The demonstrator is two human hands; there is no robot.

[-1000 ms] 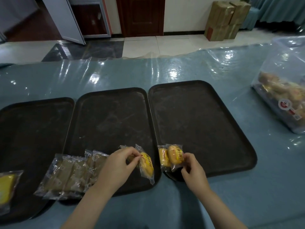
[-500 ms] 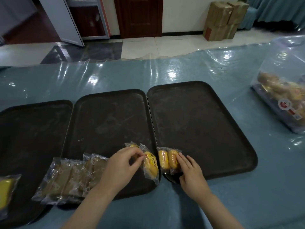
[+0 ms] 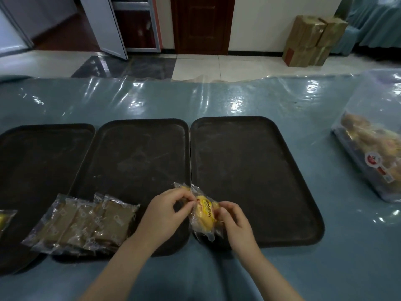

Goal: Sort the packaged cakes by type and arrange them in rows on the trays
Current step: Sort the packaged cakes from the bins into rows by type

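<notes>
Three dark trays lie side by side: left tray [image 3: 39, 161], middle tray [image 3: 138, 153], right tray [image 3: 249, 161]. Several brown cakes in clear wrappers [image 3: 86, 224] overlap along the middle tray's near edge. My left hand [image 3: 169, 211] pinches the wrapper of a yellow packaged cake [image 3: 205, 213] over the seam between the middle and right trays. My right hand [image 3: 234, 222] grips the same bundle from the right; other yellow packets under it are mostly hidden. Another yellow cake [image 3: 4, 218] lies at the left tray's near left edge.
A large clear bag of mixed cakes [image 3: 373, 148] stands on the blue plastic-covered table [image 3: 217, 101] at the right. Beyond the table's far edge are tiled floor, a door and stacked cardboard boxes [image 3: 312, 40].
My left hand has carried its yellow cake rightward to the packets at the right tray's corner. My right hand has curled round them, so both hands now meet.
</notes>
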